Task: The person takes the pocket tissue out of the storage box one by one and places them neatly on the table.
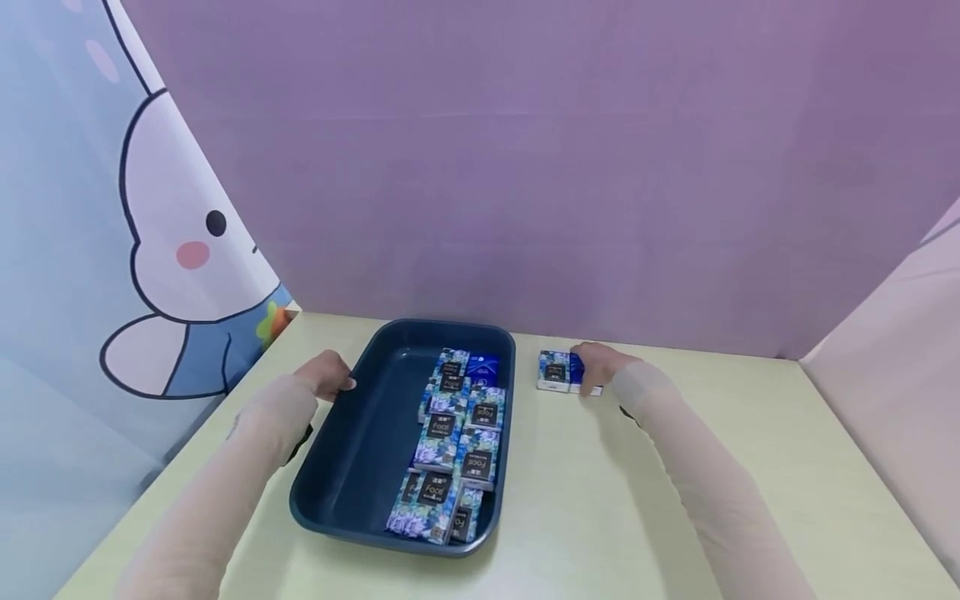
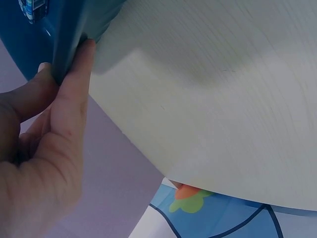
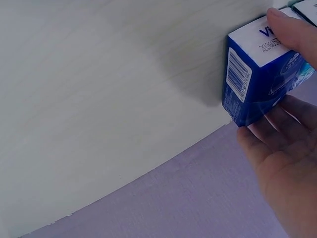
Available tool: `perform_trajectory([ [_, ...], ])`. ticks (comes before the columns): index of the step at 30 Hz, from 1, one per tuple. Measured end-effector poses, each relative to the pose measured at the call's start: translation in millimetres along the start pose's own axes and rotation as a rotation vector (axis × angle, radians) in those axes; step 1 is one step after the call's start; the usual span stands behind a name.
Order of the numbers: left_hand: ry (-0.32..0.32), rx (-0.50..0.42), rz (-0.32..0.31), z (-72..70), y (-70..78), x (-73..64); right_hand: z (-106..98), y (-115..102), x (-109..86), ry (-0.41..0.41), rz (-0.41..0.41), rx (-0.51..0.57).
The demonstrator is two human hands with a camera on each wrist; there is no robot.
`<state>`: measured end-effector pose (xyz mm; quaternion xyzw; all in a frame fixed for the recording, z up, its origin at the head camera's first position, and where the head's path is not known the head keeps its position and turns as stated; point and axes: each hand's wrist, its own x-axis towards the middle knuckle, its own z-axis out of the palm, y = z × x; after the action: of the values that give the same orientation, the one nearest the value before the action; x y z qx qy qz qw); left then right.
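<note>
My left hand (image 1: 326, 375) pinches the left rim of a dark blue plastic tray (image 1: 375, 442), thumb inside and fingers along the outer wall in the left wrist view. To the tray's right, my right hand (image 1: 602, 365) grips a blue tissue pack (image 3: 242, 79) by opposite ends, its thumb on the white printed end. That pack appears to sit on the table. Against its left side lies a floral tissue pack (image 1: 553, 371) with a black label. Several more floral packs (image 1: 438, 437) lie along the tray's right half, some overlapping, with another blue pack (image 1: 482, 372) at the far end.
The pale wooden table (image 1: 570, 500) meets a purple cloth backdrop (image 1: 525, 183) just behind the tray and the two packs. A cartoon-printed curtain (image 1: 187, 208) hangs along the left, and a pale curtain (image 1: 907, 400) borders the right.
</note>
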<state>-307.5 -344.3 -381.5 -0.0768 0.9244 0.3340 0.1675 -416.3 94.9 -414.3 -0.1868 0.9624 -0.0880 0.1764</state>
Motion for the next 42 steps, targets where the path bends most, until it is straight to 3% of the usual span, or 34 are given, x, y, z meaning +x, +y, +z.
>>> perform_trajectory([
  [3, -0.017, 0.021, 0.019, -1.0, -9.2, 7.9, 0, 1, 1.2, -0.006, -0.008, 0.001],
  [4, -0.014, 0.009, -0.004, -1.4, -8.1, 5.5, 0, 1, 1.4, -0.006, -0.01, 0.001],
  [7, 0.015, 0.005, -0.07, -1.9, 7.3, -11.8, -3, 1, 1.2, 0.004, -0.013, 0.009],
  [9, 0.026, 0.006, -0.051, -3.0, 15.1, -20.3, -4, 1, 0.4, 0.009, -0.013, 0.019],
  [12, 0.024, -0.018, -0.077, -4.1, 24.1, -30.3, -4, 1, 0.9, 0.005, -0.025, 0.011],
  [16, 0.009, -0.006, -0.099, -2.7, 28.6, -30.9, -4, 1, -0.6, -0.008, -0.021, 0.005],
  [20, 0.006, 0.073, -0.02, -1.0, 30.9, -22.1, -10, 0, -5.6, -0.014, -0.018, 0.014],
  [22, 0.007, 0.067, -0.036, -1.0, 31.3, -20.3, -17, -4, -6.3, 0.028, -0.056, -0.008],
  [26, 0.021, 0.071, -0.06, -2.2, 31.7, -21.4, -35, -18, -5.6, 0.116, -0.143, -0.05],
  [31, 0.039, 0.089, -0.062, -4.6, 31.1, -22.3, -60, -46, -6.4, 0.097, -0.203, 0.004],
  [34, 0.045, 0.068, -0.084, -4.9, 30.9, -23.8, -70, -65, -4.4, 0.14, -0.248, 0.022],
  [38, 0.074, 0.075, -0.067, -2.2, 32.6, -26.6, -75, -92, 0.4, 0.201, -0.317, 0.006],
  [42, 0.089, -0.04, -0.122, 4.9, 38.7, -42.5, -74, -115, 5.3, 0.225, -0.37, -0.037],
])
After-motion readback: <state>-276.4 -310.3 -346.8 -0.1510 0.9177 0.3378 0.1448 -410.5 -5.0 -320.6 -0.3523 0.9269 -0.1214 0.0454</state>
